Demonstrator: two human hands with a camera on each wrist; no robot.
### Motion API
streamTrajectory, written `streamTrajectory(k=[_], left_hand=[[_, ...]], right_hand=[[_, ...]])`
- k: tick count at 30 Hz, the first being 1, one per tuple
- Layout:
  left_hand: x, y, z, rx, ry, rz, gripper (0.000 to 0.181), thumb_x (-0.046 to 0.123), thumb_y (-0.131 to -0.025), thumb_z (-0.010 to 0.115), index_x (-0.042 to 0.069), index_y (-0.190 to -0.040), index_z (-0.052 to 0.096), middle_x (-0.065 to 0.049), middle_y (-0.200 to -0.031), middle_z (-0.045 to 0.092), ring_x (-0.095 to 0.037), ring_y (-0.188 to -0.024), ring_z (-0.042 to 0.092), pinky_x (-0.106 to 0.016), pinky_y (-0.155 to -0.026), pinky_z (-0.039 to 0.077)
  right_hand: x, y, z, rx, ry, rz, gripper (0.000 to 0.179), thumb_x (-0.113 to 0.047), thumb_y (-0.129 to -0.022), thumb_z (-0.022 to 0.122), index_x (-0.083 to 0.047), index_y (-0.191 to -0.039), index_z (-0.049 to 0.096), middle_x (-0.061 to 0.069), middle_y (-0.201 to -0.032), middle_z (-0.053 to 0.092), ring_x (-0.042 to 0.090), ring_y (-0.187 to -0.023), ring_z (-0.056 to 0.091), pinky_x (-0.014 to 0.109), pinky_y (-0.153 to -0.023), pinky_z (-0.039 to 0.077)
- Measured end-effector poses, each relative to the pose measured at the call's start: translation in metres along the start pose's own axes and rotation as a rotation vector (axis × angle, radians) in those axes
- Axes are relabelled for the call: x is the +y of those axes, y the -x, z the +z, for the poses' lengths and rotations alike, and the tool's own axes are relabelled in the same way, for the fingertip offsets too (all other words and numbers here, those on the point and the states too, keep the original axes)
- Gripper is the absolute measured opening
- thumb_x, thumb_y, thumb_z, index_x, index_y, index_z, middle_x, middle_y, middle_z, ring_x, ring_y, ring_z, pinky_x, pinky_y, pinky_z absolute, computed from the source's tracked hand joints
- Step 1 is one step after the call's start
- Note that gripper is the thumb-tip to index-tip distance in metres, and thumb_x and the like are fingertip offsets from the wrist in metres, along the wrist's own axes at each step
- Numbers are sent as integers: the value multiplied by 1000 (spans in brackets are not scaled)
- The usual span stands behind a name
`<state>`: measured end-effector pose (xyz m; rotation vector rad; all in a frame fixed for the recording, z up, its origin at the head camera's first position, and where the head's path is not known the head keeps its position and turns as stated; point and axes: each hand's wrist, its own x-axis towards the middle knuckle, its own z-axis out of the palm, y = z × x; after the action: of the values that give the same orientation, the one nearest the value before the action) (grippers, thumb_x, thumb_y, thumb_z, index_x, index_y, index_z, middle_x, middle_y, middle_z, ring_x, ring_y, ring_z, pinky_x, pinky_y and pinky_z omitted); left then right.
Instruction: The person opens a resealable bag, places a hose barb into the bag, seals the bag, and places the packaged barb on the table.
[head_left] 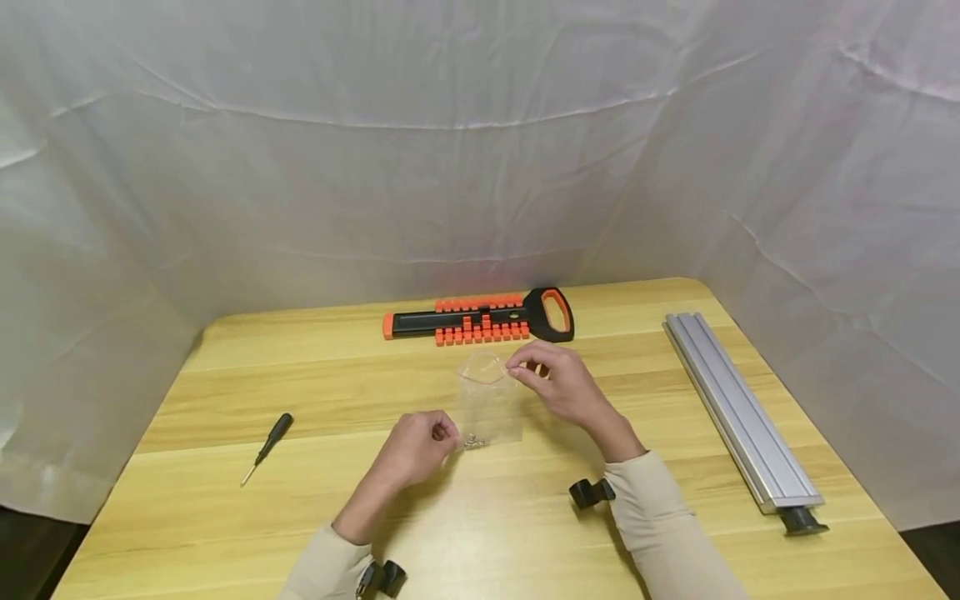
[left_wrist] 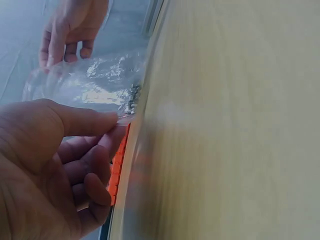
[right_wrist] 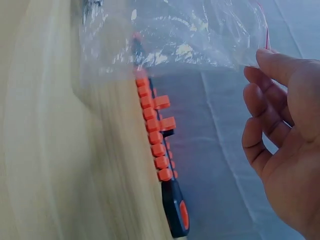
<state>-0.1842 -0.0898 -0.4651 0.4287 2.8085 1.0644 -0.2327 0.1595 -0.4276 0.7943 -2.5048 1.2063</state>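
A clear zip bag (head_left: 491,408) with a red line along its open mouth stands between my two hands. Small metal hardware (head_left: 474,442) lies gathered in its lower left corner; in the left wrist view these metal pieces (left_wrist: 133,100) look like screws. My left hand (head_left: 420,446) pinches that bottom corner between thumb and forefinger, the other fingers loosely curled. With thumb and forefinger, my right hand (head_left: 558,379) pinches the right side of the mouth, where the red strip (right_wrist: 266,30) shows in the right wrist view.
Behind the bag lies a black and orange rack with a loop handle (head_left: 550,315). A black-handled screwdriver (head_left: 273,437) is on the left of the wooden table (head_left: 315,367). Along the right side lies a long grey metal rail (head_left: 742,408) with a black end piece. Pale sheeting (head_left: 450,183) surrounds the table.
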Motion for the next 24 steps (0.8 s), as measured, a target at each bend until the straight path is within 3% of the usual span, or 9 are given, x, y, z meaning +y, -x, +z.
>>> streamTrajectory(k=[11, 17, 21, 24], left_hand=[[2, -2, 3, 47, 9, 0, 8, 11, -81, 72, 17, -77, 68, 8, -71, 65, -5, -61, 55, -19, -58, 48], [2, -3, 3, 63, 8, -13, 9, 9, -79, 70, 17, -75, 68, 7, -71, 66, -6, -58, 54, -19, -56, 47], [3, -5, 0, 61, 17, 3, 5, 15, -82, 72, 16, -85, 67, 7, -79, 66, -7, -67, 56, -20, -60, 48], [6, -5, -6, 102, 62, 24, 19, 23, -83, 75, 17, -97, 64, 6, -93, 64, -10, -81, 56, -24, -68, 49]], right_hand=[[-6, 5, -3, 162, -29, -165, 8, -6, -86, 70, -9, -93, 73, 1, -89, 71, 5, -68, 51, 19, -61, 45], [-10, 5, -7, 181, -110, -243, 10, 2, -85, 68, -4, -91, 72, 5, -90, 70, 8, -64, 48, 15, -56, 39], [-11, 4, -7, 190, -88, -250, 9, 0, -86, 68, -6, -92, 72, 5, -89, 70, 7, -62, 45, 16, -55, 37], [-13, 3, -7, 195, -61, -226, 9, -4, -87, 69, -8, -93, 73, 3, -89, 70, 6, -62, 43, 17, -56, 36]])
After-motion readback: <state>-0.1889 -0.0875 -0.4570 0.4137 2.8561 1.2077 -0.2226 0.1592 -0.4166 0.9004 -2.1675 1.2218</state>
